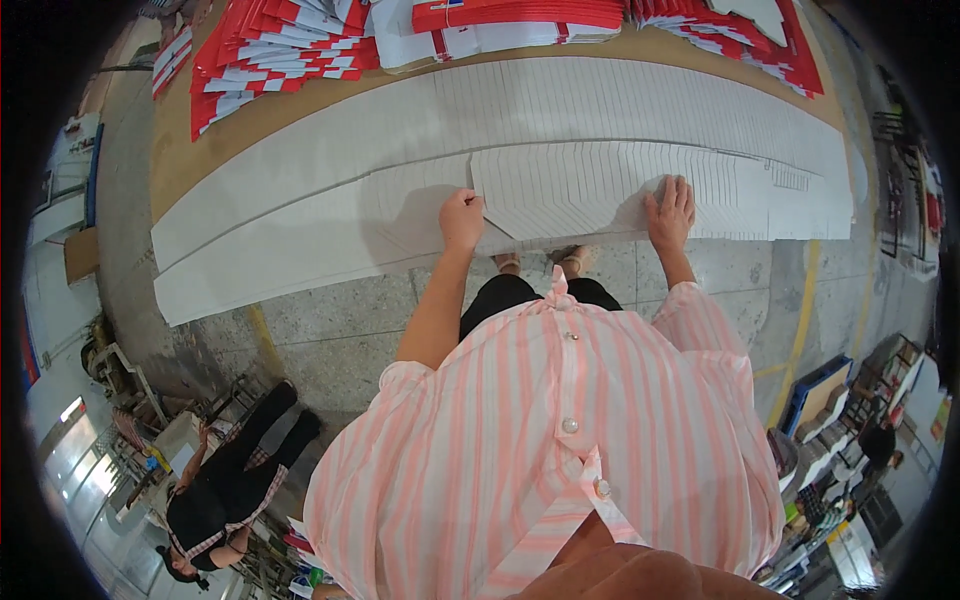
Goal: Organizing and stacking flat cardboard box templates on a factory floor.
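Note:
White sheets of paper or thin card (560, 190) lie fanned in a long overlapping row along the table's near edge. At the left end of the upper fanned sheets is my left hand (462, 220), its fingers curled closed by their edge. Whatever it pinches there is hidden by the fingers. My right hand (671, 213) rests palm down farther right on the same row, fingers stretched out over the sheet edges. Behind this row runs a second fanned row of white sheets (480, 105).
Red-and-white folded card pieces (285, 50) are heaped at the back left, with more red-and-white stacks (520, 15) beside them. Brown board (185, 165) covers the tabletop. A person in black (225, 490) is at lower left, near work equipment. Yellow lines (795, 340) mark the floor.

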The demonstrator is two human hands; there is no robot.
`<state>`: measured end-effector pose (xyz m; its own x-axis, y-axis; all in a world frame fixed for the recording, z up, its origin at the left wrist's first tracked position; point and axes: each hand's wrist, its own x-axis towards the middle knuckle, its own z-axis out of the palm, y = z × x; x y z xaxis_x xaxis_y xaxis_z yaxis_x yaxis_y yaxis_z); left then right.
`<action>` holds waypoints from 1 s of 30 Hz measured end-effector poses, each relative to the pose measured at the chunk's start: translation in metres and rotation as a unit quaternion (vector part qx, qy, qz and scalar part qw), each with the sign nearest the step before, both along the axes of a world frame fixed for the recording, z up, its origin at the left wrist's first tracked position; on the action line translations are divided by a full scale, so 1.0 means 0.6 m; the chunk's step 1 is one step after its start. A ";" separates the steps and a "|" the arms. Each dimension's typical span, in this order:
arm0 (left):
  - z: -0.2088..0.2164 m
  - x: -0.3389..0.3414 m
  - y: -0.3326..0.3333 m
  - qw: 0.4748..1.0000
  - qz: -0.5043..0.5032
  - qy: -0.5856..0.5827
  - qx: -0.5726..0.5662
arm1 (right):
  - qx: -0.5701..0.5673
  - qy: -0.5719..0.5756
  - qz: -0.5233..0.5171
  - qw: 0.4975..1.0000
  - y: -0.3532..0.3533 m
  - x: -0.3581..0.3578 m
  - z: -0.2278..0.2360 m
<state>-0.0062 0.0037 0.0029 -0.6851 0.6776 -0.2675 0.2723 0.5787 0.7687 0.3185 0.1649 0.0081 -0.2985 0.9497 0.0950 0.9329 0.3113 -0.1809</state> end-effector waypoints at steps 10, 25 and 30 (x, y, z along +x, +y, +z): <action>0.003 -0.005 0.010 0.999 -0.014 -0.009 -0.047 | 0.007 0.006 -0.010 1.000 -0.002 -0.002 0.003; 0.050 0.208 0.094 0.943 -0.054 -0.329 0.022 | 0.014 0.014 -0.001 1.000 -0.005 0.006 0.006; 0.063 0.211 0.104 0.909 0.041 -0.413 0.027 | 0.012 0.026 -0.001 1.000 -0.005 0.010 0.008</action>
<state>0.1204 0.0664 0.0404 -0.3141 0.6609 -0.6816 -0.4535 0.5263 0.7193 0.3246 0.1620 0.0129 -0.2900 0.9477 0.1329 0.9231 0.3137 -0.2224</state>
